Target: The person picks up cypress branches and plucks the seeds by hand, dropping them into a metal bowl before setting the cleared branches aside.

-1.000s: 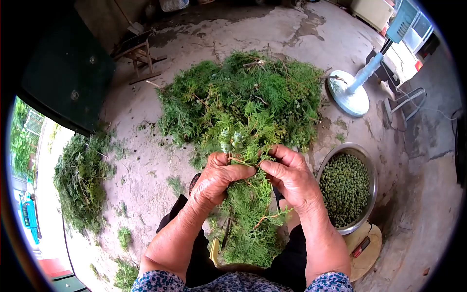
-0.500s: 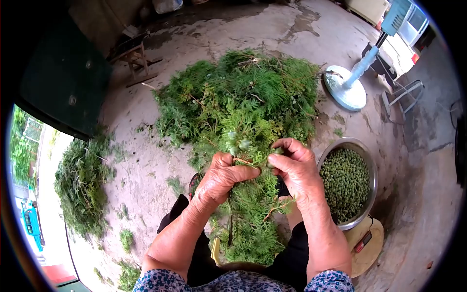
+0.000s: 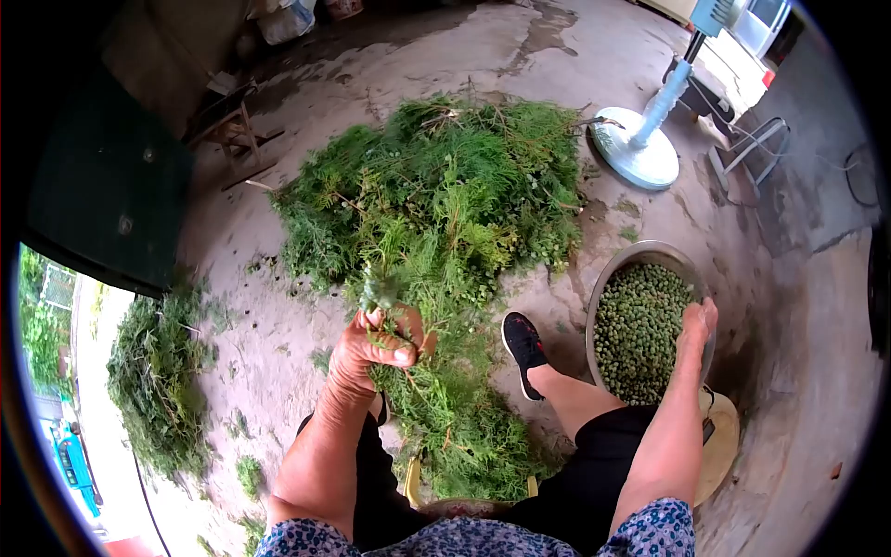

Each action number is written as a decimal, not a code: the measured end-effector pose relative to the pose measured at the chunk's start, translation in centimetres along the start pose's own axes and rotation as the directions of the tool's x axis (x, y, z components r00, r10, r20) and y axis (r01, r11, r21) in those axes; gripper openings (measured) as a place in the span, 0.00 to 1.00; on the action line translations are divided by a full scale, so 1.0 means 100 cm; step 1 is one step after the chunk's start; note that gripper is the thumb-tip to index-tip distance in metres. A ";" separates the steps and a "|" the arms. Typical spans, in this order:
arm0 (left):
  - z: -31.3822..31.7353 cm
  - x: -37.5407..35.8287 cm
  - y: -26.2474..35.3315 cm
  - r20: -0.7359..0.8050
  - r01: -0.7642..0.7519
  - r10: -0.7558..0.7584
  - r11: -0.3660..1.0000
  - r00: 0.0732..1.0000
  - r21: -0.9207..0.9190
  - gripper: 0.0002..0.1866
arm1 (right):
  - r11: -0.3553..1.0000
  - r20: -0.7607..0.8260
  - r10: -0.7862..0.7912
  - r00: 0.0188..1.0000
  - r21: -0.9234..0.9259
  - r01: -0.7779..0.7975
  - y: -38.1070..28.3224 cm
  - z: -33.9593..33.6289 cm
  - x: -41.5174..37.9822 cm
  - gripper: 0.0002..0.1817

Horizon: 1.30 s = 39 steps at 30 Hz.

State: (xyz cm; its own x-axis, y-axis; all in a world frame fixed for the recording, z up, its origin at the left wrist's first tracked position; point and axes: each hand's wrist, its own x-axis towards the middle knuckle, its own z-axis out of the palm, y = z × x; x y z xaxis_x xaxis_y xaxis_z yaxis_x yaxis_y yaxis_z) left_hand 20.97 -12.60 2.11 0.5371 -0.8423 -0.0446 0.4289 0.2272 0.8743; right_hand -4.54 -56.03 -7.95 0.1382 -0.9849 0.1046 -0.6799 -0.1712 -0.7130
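My left hand [image 3: 376,345] is closed around a green conifer sprig [image 3: 373,295] with pale, bluish-green cones at its tip. It is above a leafy branch pile [image 3: 455,422] that lies between my legs. Over the right part of a metal basin [image 3: 655,247] is my right hand [image 3: 698,323], seen edge-on, its fingers mostly hidden. Many small green cones [image 3: 640,325] fill much of the basin.
A large heap of conifer branches [image 3: 436,186] lies ahead, and a smaller heap [image 3: 158,390] at left. A fan stand [image 3: 640,148] rises at the back right. My shoe [image 3: 525,351] rests near the basin. A wooden stool [image 3: 238,139] stands back left.
My right hand has moved away from the sprig, rightward to the basin. My left hand, still gripping the sprig, has shifted left. The view has turned slightly, and my right shoe now shows.
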 end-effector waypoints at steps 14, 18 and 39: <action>0.068 0.017 0.009 -0.325 0.354 -0.252 0.882 0.912 0.311 0.05 | 0.740 0.500 -0.403 0.767 0.671 -0.049 -0.222 -0.008 -0.170 0.08; 0.071 0.017 0.017 -0.339 0.392 -0.235 0.749 0.911 0.534 0.07 | 0.612 0.394 -0.761 0.516 0.699 0.369 -0.244 0.007 -0.207 0.20; 0.058 0.009 0.031 -0.366 0.404 -0.196 0.623 0.910 0.670 0.20 | 0.656 0.667 -0.600 0.441 0.726 -0.205 -0.255 0.035 -0.221 0.19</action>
State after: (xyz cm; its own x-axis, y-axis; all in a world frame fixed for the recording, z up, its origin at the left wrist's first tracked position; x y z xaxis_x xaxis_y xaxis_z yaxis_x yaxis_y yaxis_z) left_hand 18.60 -15.49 7.54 0.6705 -0.6319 -0.3887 -0.0023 -0.5257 0.8507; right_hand 12.26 -29.84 5.52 0.9495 -0.3137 0.0113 0.0481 0.1098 -0.9928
